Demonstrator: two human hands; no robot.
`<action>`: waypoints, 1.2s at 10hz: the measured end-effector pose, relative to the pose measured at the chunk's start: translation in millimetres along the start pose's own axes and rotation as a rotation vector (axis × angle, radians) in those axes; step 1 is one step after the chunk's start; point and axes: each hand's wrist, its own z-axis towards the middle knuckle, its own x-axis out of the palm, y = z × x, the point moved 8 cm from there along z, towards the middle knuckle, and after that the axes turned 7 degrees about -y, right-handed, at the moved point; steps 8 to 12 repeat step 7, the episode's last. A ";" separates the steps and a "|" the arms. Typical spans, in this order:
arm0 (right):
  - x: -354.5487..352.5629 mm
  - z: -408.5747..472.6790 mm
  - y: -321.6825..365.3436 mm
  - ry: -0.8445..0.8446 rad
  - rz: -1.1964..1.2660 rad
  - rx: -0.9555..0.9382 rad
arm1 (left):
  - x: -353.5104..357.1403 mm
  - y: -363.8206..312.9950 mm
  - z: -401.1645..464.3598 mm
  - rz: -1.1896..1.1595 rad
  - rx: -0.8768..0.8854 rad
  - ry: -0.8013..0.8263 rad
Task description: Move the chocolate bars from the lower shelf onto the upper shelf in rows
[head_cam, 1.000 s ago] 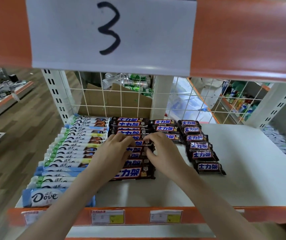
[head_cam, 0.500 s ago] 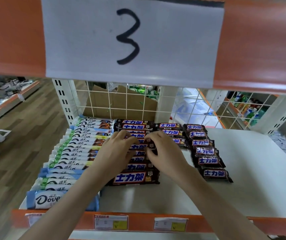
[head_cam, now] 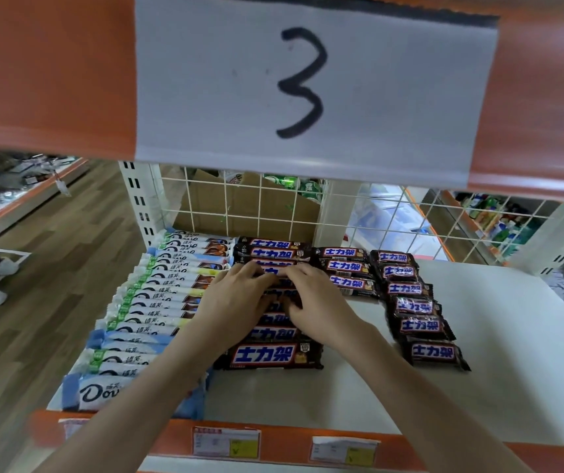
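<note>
Reaching over the orange shelf edge (head_cam: pixel 478 448) with its price tags (head_cam: pixel 226 442), I am working both hands into the long dark bars (head_cam: pixel 268 356) lined up in a column on the white shelf (head_cam: pixel 478 353). My left hand (head_cam: pixel 236 298) and right hand (head_cam: pixel 318 298) are curling fingertips onto one bar (head_cam: pixel 275 272) partway up the column; whether either is truly gripping it, I cannot tell. That bar's long axis is running left to right, directly under both hands, equally near each. White-wrapped bars (head_cam: pixel 157 295) are flanking left, shorter dark bars (head_cam: pixel 417 324) right, and the "3" sign (head_cam: pixel 307 83) is hanging above.
</note>
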 end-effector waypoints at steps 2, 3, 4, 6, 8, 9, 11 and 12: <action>-12.6 10.0 -15.1 -0.066 -0.003 0.027 | -3.4 3.7 9.1 -0.020 0.005 -0.040; -9.9 15.2 -19.0 -0.032 -0.022 0.054 | 0.1 6.1 17.7 0.029 -0.010 -0.012; 1.4 15.8 -16.0 0.011 -0.010 0.049 | 7.8 12.2 22.3 0.071 -0.040 0.058; 0.6 15.1 -16.7 0.022 -0.027 0.044 | 6.7 12.5 20.4 0.087 -0.031 0.061; -4.5 12.1 -17.6 -0.001 -0.040 0.057 | 4.1 4.2 19.0 0.087 -0.009 0.053; -4.5 12.1 -17.6 -0.001 -0.040 0.057 | 4.1 4.2 19.0 0.087 -0.009 0.053; -4.5 12.1 -17.6 -0.001 -0.040 0.057 | 4.1 4.2 19.0 0.087 -0.009 0.053; -4.5 12.1 -17.6 -0.001 -0.040 0.057 | 4.1 4.2 19.0 0.087 -0.009 0.053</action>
